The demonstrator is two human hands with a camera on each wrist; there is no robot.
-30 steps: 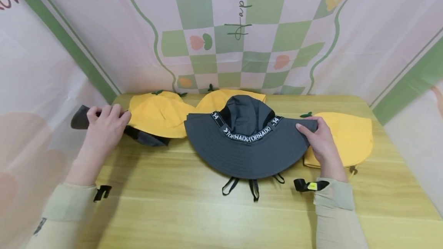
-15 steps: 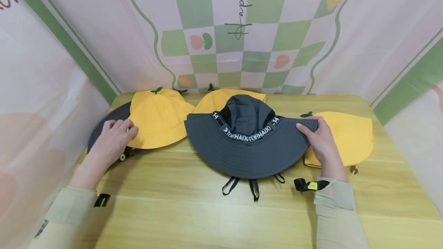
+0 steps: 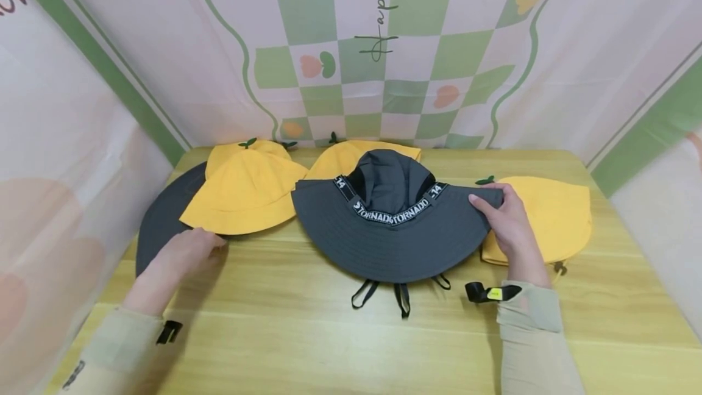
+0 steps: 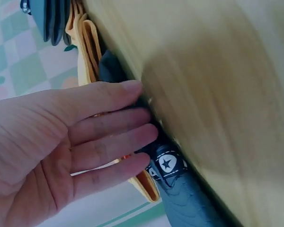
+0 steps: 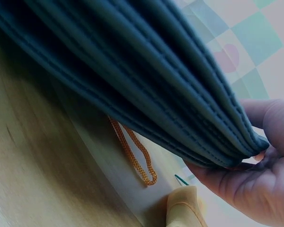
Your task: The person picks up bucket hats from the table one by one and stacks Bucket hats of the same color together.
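Note:
My right hand (image 3: 509,218) pinches the right brim edge of the dark grey bucket hats (image 3: 395,255), a stack with lettering on the top band. Several stitched brim layers (image 5: 132,71) show in the right wrist view, thumb on one side and fingers on the other. My left hand (image 3: 189,255) is at the front of another dark hat (image 3: 164,212), which lies partly under a yellow hat (image 3: 247,194). In the left wrist view its fingers are nearly straight, beside that dark hat's star-printed band (image 4: 168,161); whether they touch it cannot be told.
A yellow hat (image 3: 548,218) lies right of the stack, behind my right hand. Another yellow hat (image 3: 351,157) is at the back, partly covered by the stack. Black straps (image 3: 403,300) hang onto the wooden table (image 3: 329,346). A patterned cloth (image 3: 362,47) stands behind.
My left hand let go of the left dark hat's brim, which now lies flatter and spread out, and moved down to its front edge. The right hand has stayed in place.

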